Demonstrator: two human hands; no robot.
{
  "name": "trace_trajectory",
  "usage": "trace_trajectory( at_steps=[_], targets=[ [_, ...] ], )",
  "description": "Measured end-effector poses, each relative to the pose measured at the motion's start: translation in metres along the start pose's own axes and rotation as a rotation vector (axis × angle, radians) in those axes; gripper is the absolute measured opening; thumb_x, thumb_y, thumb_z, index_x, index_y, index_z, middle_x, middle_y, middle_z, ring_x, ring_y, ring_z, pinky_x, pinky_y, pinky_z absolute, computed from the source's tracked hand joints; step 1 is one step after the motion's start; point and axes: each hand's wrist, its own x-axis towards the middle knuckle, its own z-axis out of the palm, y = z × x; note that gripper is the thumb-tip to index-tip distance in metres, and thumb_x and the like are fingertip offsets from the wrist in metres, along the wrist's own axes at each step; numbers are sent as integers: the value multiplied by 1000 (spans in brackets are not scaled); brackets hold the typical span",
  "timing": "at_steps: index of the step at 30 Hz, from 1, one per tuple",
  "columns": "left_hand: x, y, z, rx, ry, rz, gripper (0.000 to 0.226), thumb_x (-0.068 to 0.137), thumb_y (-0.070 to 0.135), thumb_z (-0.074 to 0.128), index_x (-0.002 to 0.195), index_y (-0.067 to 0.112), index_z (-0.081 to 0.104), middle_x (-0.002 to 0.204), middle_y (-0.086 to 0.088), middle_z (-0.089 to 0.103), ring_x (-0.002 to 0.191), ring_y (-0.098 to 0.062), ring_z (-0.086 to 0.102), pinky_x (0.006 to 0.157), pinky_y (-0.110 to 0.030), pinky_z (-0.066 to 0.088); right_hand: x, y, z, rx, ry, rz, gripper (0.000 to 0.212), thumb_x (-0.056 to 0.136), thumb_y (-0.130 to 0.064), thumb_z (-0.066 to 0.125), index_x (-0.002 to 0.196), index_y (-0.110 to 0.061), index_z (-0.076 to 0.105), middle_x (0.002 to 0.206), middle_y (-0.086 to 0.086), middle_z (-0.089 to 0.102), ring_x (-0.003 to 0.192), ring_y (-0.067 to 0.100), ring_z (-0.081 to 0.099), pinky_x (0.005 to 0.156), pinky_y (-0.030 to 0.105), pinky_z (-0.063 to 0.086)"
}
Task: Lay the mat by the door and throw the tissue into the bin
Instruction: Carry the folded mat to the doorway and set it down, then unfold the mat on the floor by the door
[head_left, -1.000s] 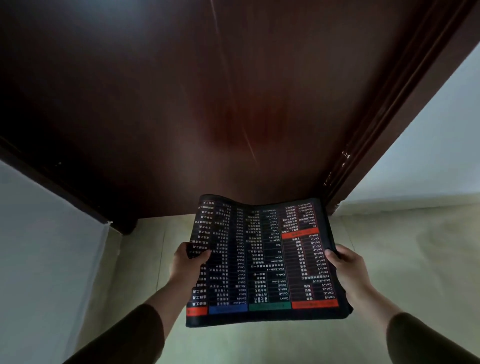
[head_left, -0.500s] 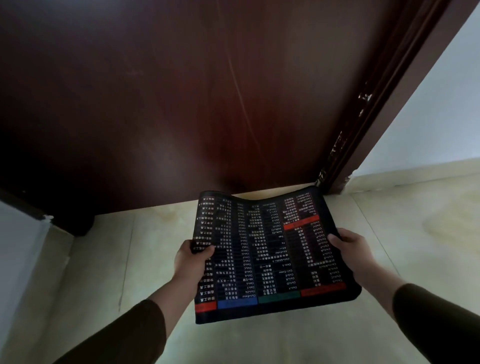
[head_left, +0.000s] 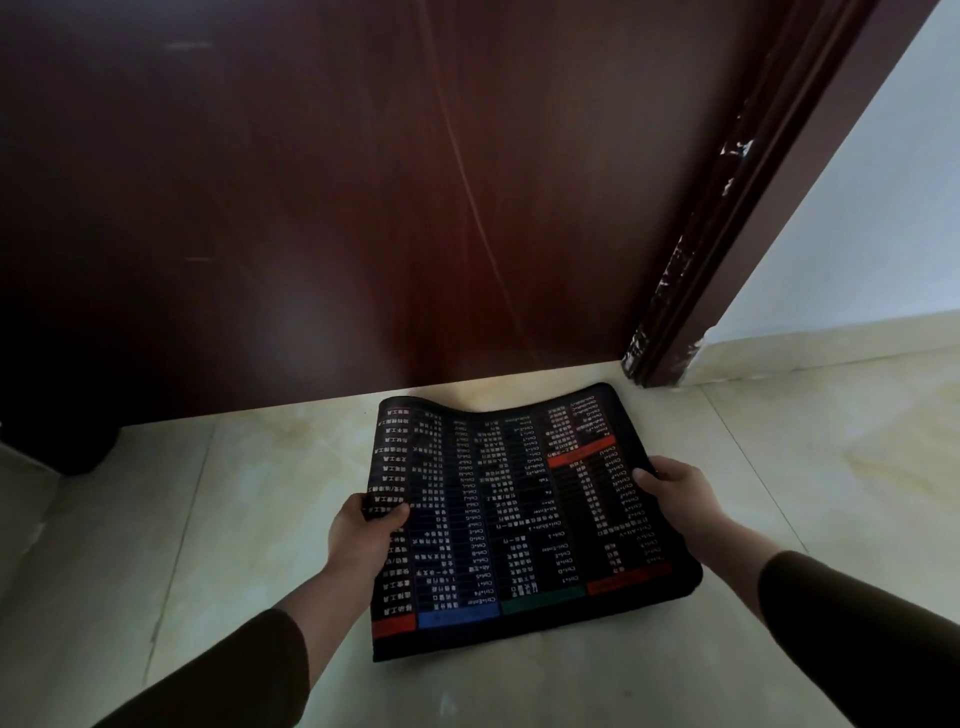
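A black mat (head_left: 519, 519) printed with rows of white text and red, blue and green bars is low over the pale tiled floor, just in front of the dark wooden door (head_left: 363, 182). My left hand (head_left: 363, 535) grips its left edge and my right hand (head_left: 675, 493) grips its right edge. The far edge of the mat is wavy and sits close to the door's foot. Whether the mat touches the floor is unclear. No tissue or bin is in view.
The dark door frame (head_left: 727, 234), chipped near its base, runs up on the right beside a white wall (head_left: 857, 234). Pale floor tiles (head_left: 208, 519) spread to the left and right of the mat. A dark corner lies at the far left.
Both hands have carried the mat down and forward toward the foot of the door. The view has tilted down, showing more floor.
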Motion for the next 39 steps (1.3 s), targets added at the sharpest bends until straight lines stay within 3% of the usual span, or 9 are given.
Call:
trace_trajectory(
  at_steps=[6,9,12,15,18,23,29,33,39],
  targets=[
    [4,-4,6,166,52,76,49,87,30,79,128,10,61,114,-8,73,97,-28,70,77,-37,56,9,14,-6,24,-12,41,17,100,-9,61,104,-7,77,94,16,81,87,36,78,86,54,62],
    [0,-1,14,345,126,191,72,76,43,80,138,15,56,129,-9,64,119,-34,61,96,-48,53,13,19,-11,50,-22,50,18,100,-9,61,108,-4,76,94,17,80,86,36,78,84,50,63],
    [-17,13,43,584,246,444,74,81,32,80,148,20,50,140,-8,52,129,-32,46,106,-46,41,16,18,-18,106,-81,80,20,100,-10,60,111,-1,74,96,18,80,83,33,78,72,41,64],
    [-41,29,90,533,40,598,65,89,29,73,149,24,49,140,2,49,131,-20,40,111,-37,37,17,16,-23,122,-130,85,24,103,-14,57,111,1,73,98,20,78,76,26,74,58,28,57],
    [-55,34,147,434,-213,482,59,95,31,68,150,21,48,147,-1,46,143,-22,36,120,-38,33,16,17,-28,117,-176,107,31,107,-19,47,113,-3,73,97,15,76,75,21,70,57,26,53],
    [-69,40,219,316,-373,290,61,98,37,64,153,16,46,142,-6,52,128,-24,56,107,-36,47,23,20,-35,205,-241,129,31,107,-17,47,120,-7,73,111,17,75,89,26,69,67,32,54],
    [-75,46,253,259,-391,226,66,93,50,65,146,13,55,143,-8,50,132,-27,54,111,-36,43,29,23,-42,303,-312,131,28,104,-12,53,122,-2,73,122,24,74,98,28,69,73,31,54],
    [-71,44,256,257,-341,234,82,70,75,62,132,22,70,136,0,63,125,-23,62,108,-40,50,29,21,-37,278,-343,100,26,101,-11,58,119,-4,75,120,23,76,96,26,73,68,26,57],
    [-67,43,252,236,-345,278,57,82,60,65,125,25,76,126,1,72,118,-20,67,104,-39,52,26,21,-26,315,-327,83,26,100,-8,58,120,-2,74,115,23,76,94,26,71,65,24,56]
  ],
)
